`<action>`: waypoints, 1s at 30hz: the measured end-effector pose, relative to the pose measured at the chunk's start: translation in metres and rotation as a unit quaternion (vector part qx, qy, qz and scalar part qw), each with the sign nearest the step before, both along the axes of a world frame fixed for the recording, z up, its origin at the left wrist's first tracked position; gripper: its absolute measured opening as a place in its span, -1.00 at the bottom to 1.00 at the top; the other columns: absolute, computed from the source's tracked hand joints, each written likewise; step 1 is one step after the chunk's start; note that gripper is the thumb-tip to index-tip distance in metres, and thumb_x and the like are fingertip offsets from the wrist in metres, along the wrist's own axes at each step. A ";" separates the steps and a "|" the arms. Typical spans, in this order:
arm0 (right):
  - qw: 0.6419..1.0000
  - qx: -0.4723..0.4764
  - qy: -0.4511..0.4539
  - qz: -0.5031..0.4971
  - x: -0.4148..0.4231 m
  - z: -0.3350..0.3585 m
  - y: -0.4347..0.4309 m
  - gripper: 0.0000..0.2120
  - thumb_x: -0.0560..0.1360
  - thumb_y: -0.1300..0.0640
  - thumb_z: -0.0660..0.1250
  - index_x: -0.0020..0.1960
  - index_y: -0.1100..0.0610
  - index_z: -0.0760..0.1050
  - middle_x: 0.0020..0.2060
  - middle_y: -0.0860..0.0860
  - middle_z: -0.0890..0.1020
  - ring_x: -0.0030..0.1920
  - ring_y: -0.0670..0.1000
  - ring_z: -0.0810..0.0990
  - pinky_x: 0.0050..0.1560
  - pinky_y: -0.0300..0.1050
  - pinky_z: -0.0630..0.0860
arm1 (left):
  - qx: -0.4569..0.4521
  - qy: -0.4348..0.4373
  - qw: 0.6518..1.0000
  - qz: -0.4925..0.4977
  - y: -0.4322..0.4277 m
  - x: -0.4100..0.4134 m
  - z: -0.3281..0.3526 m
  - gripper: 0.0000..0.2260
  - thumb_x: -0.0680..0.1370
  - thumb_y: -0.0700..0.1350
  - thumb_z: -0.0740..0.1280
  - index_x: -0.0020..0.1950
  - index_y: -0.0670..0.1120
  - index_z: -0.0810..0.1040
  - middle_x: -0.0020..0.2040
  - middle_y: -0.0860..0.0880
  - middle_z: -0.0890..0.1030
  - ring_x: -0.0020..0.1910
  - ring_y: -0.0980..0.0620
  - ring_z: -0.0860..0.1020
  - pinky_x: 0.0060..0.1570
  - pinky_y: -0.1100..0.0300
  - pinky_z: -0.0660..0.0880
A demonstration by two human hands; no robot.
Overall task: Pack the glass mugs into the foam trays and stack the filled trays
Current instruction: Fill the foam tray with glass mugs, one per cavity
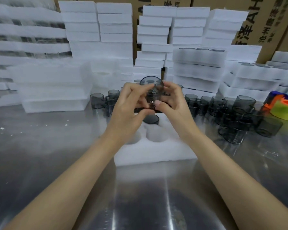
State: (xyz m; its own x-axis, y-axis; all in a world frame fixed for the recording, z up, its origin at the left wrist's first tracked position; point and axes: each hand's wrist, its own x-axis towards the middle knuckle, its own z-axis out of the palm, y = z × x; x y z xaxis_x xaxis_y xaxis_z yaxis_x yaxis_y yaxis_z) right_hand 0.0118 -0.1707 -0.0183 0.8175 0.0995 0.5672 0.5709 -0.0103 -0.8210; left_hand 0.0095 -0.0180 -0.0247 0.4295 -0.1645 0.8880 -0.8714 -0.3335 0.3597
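The glass mug [152,87] is hard and smooth, so it could slip, and it would break if it fell. It looks light. The best place to hold it is round its sides. The left hand [131,103] and the right hand [171,103] both curl their fingers round it, up in the air over the far end of the foam tray [156,151]. The mug is dark grey, see-through, round and tipped over
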 end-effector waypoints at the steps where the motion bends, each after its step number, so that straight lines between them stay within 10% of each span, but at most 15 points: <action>1: 1.000 -0.020 -0.009 -0.005 -0.001 0.000 0.000 -0.52 0.43 0.16 0.32 0.32 -0.02 0.31 0.26 -0.04 0.45 0.12 -0.11 0.55 0.09 -0.12 0.55 | -0.008 0.023 1.000 0.016 0.002 0.002 -0.001 -0.34 0.37 -0.38 0.47 0.36 0.05 0.35 0.06 0.16 0.33 -0.18 0.17 0.51 0.00 0.35 0.52; 11: 0.987 -0.152 0.019 0.039 0.001 -0.010 0.005 -0.40 0.50 0.18 0.38 0.40 -0.21 0.23 0.19 -0.13 0.34 0.05 -0.24 0.55 0.00 -0.37 0.50 | -0.012 0.126 0.992 -0.006 0.003 0.009 -0.005 -0.37 0.35 -0.43 0.45 0.38 -0.12 0.43 0.05 0.07 0.43 -0.27 0.18 0.44 -0.18 0.40 0.51; 15: 0.988 -0.148 0.023 0.027 0.006 -0.014 0.005 -0.70 0.49 0.09 0.40 0.11 -0.19 0.39 0.16 -0.09 0.36 0.09 0.01 0.60 0.11 -0.12 0.56 | 0.046 0.092 0.995 -0.012 0.001 0.006 -0.003 -0.41 0.34 -0.43 0.46 0.35 -0.16 0.47 0.03 0.00 0.47 -0.25 0.09 0.47 -0.09 0.27 0.52; 21: 0.984 -0.128 -0.046 -0.119 0.013 -0.013 0.003 -0.66 0.33 0.03 0.54 -0.23 0.01 0.34 -0.12 -0.10 0.42 -0.24 -0.14 0.51 -0.21 -0.31 0.43 | 0.081 0.079 0.993 -0.033 -0.001 0.003 -0.001 -0.38 0.34 -0.47 0.31 0.38 -0.11 0.42 0.08 0.02 0.40 -0.18 0.06 0.50 -0.02 0.27 0.49; 30: 0.942 -0.269 -0.141 -0.141 0.024 -0.007 -0.039 -0.53 0.28 0.25 0.56 -0.17 -0.04 0.27 0.16 -0.15 0.52 0.24 -0.22 0.44 0.12 -0.24 0.40 | -0.150 0.260 0.950 0.086 0.027 0.033 -0.013 -0.55 0.46 -0.43 0.15 0.08 0.11 0.50 0.16 -0.15 0.54 -0.17 0.34 0.52 -0.22 0.50 0.39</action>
State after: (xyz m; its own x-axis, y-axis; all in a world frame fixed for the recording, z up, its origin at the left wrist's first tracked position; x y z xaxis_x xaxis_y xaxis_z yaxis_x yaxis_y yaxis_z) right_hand 0.0358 -0.2099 -0.0254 0.6791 0.2369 0.6948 0.6779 -0.5655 -0.4698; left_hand 0.0429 0.0089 -0.0382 0.8210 0.1751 0.5434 -0.4907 -0.2699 0.8285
